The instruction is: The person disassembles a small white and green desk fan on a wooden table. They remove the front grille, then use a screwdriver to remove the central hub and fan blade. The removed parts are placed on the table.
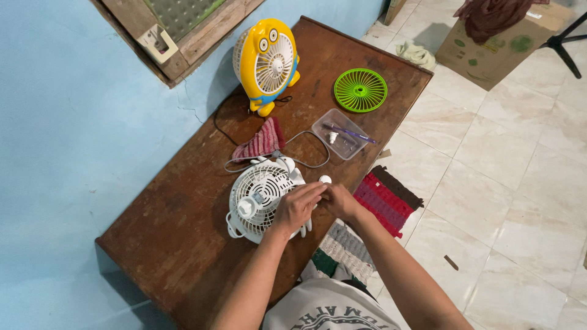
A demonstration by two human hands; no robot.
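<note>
A small white fan (260, 195) lies on its face on the brown wooden table (183, 238), its rear grille up. My left hand (296, 206) rests on the fan's right edge, fingers curled against it. My right hand (338, 200) meets the left one at that edge, fingertips pinched together near a small white round part (324, 179). What the fingers hold is hidden. A grey cord (306, 153) runs from the fan toward the back.
A yellow fan (267, 61) stands at the table's far end. A green round grille (360, 90), a clear plastic tray (340, 134) with small parts and a striped cloth (260, 142) lie between. Woven mats (384, 198) and a cardboard box (498, 49) are on the tiled floor.
</note>
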